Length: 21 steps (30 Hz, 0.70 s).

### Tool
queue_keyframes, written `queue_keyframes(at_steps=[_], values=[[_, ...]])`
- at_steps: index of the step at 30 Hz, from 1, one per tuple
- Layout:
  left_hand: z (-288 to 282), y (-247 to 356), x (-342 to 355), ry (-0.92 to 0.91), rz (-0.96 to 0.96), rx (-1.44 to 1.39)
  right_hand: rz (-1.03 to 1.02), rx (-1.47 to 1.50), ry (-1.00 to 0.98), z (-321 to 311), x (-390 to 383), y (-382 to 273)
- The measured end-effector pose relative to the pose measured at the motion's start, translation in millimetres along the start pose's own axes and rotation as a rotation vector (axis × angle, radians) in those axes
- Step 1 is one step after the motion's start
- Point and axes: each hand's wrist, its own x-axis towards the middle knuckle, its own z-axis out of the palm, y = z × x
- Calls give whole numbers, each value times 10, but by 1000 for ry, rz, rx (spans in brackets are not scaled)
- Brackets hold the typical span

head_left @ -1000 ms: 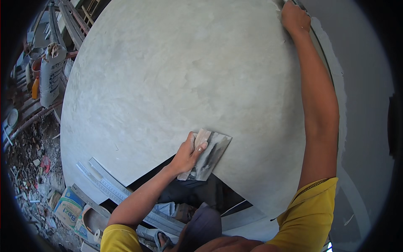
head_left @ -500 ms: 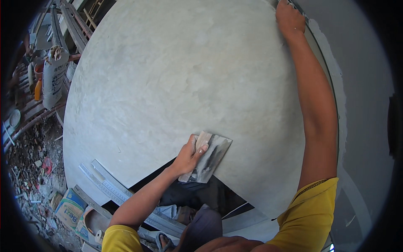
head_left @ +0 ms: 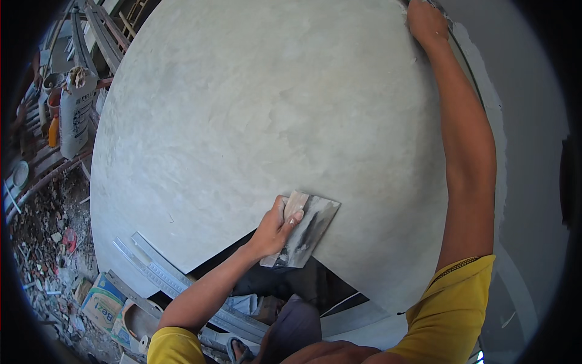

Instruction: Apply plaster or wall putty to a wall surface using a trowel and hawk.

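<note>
A grey plastered wall (head_left: 273,109) fills most of the view. My left hand (head_left: 274,229) grips the wooden handle of a flat steel trowel (head_left: 310,230), whose blade lies against the wall near its lower edge. My right arm reaches up the right side, and my right hand (head_left: 426,21) holds the wall's upper right edge at the top of the view. Its fingers curl over that edge and are partly cut off by the rim.
Below left lie long aluminium straightedges (head_left: 159,274), a cardboard box (head_left: 102,301) and rubble on the ground (head_left: 42,242). A white sack (head_left: 76,112) and buckets stand at the far left. A dark gap (head_left: 291,285) opens under the wall's lower edge.
The trowel and my left hand have shifted slightly right and down along the wall. My right hand stays on the upper edge.
</note>
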Motion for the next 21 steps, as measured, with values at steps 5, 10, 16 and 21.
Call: queue_keyframes(at_steps=[5,10,16,21], values=[[-12,16,2,9,15,-15,-95,-144,-43,77,-147,-18],[-10,-38,47,67,-7,-91,-400,-209,107,192,-676,-324],[-382,364,130,221,-358,-793,-786,202,214,-114,-1905,-501],[-588,798,124,94,-362,-1179,-1157,721,55,-452,-2738,-381]])
